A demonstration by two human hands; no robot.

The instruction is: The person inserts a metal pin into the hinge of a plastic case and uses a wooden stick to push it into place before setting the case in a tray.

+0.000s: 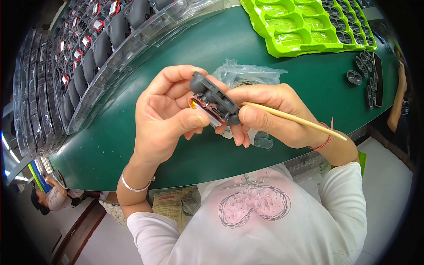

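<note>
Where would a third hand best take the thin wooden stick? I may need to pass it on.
Best guess: take the wooden stick by its free rear length, coming from the person's right. Its front end is pinched in the right hand against the dark grey part, which the left hand also holds, while the rear length juts out bare past the wrist, slanting down to the right.

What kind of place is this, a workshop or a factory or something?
Most likely a small-parts assembly line in a factory. Clear trays of identical dark grey parts line the green bench, empty green moulded trays wait beyond, and the left hand and right hand work a grey plastic part with a wooden stick.
</note>
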